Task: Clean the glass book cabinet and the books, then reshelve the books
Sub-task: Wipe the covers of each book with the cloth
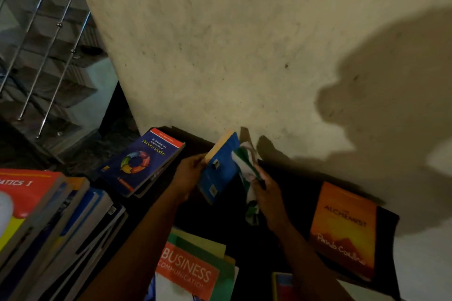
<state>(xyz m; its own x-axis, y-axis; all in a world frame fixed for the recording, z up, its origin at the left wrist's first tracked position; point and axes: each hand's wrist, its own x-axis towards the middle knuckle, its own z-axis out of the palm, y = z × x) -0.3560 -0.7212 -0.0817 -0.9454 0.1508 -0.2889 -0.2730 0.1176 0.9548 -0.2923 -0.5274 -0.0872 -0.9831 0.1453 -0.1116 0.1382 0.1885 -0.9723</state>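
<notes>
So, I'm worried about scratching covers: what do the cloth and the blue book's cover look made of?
The cloth looks like soft fabric, green and white, judging by its limp folds. The blue book is probably a paperback: a thin, smooth printed card cover, with yellowed paper page edges showing.

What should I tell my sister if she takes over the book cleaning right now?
Left hand grips the blue book, tilted up over the dark surface.
Right hand holds the green and white cloth against that book's cover.
Lying around: the Business Studies book, The Alchemist, the Business Communication book, and a stack of books at the left.
Done: cannot tell which books are already wiped.
Left: finish this book, wipe the others, clean the cabinet (not in view), reshelve everything.
</notes>
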